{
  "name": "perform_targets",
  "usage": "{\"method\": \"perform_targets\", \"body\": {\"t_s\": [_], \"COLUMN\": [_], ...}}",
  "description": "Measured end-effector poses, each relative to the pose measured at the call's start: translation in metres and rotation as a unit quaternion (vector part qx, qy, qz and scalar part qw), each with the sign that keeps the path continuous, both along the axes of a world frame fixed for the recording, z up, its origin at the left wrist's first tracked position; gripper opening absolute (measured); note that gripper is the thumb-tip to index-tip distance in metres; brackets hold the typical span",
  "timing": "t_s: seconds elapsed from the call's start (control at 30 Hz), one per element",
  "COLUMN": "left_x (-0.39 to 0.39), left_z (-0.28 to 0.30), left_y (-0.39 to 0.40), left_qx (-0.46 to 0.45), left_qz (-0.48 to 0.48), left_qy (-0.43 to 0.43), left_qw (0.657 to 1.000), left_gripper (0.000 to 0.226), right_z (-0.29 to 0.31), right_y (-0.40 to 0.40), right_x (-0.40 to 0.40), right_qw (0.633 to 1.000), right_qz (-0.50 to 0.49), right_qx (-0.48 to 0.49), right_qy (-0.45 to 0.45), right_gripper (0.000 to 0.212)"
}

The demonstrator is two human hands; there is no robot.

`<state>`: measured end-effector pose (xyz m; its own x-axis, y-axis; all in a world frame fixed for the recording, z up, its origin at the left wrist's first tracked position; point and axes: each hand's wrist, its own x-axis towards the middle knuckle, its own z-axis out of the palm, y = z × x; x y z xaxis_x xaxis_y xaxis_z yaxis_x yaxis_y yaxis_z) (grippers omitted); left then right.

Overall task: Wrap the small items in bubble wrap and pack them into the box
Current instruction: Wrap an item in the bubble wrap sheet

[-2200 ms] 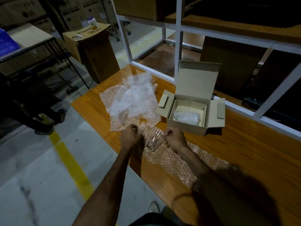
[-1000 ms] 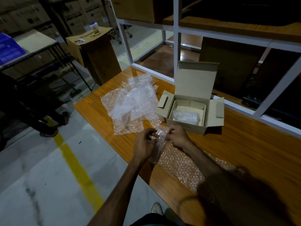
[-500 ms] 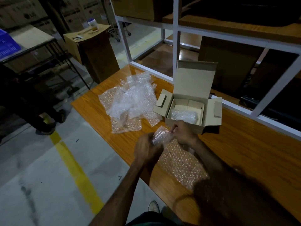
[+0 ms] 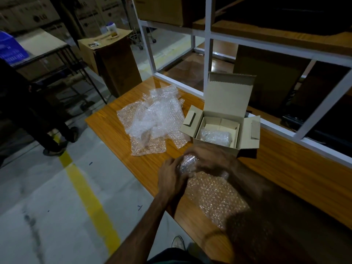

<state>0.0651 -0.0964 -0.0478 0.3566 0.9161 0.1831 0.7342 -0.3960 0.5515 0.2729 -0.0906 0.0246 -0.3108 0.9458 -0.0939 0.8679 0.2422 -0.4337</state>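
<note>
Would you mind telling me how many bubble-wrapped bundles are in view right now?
2: one wrapped bundle lies inside the open box; the other bundle is held between both hands, just in front of it. More may be hidden.

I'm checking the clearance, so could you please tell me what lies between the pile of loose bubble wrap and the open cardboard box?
In the head view, only bare wooden tabletop separates the bubble wrap pile from the cardboard box.
</note>
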Motion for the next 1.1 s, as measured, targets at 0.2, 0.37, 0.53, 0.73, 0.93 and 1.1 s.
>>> {"method": "perform_targets", "body": {"t_s": [0.2, 0.37, 0.53, 0.73, 0.93, 1.1], "left_x": [-0.015, -0.011, -0.006, -0.008, -0.005, -0.006], "left_z": [-0.008, 0.027, 0.031, 0.018, 0.017, 0.015], "left_y": [0.010, 0.019, 0.033, 0.024, 0.016, 0.029], "left_qx": [-0.076, -0.088, 0.027, -0.011, -0.006, -0.004], "left_qz": [-0.009, -0.068, -0.110, -0.088, -0.075, -0.076], "left_qy": [-0.025, -0.025, 0.089, 0.079, 0.069, 0.088], "left_qw": [0.997, 0.993, 0.990, 0.993, 0.995, 0.993], "left_gripper": [0.045, 0.040, 0.049, 0.069, 0.063, 0.062], "right_z": [-0.011, -0.002, 0.012, 0.002, -0.003, 0.000], "right_y": [-0.010, -0.007, -0.001, -0.007, -0.011, -0.007], "right_x": [0.009, 0.017, 0.026, 0.028, 0.029, 0.027], "right_qw": [0.999, 0.988, 0.986, 0.977, 0.968, 0.969], "right_qz": [0.012, -0.032, -0.047, -0.055, -0.059, -0.071], "right_qx": [0.040, -0.079, -0.144, -0.176, -0.199, -0.177], "right_qy": [0.025, 0.126, 0.067, 0.111, 0.139, 0.157], "right_gripper": [0.045, 0.052, 0.056, 0.051, 0.058, 0.050]}}
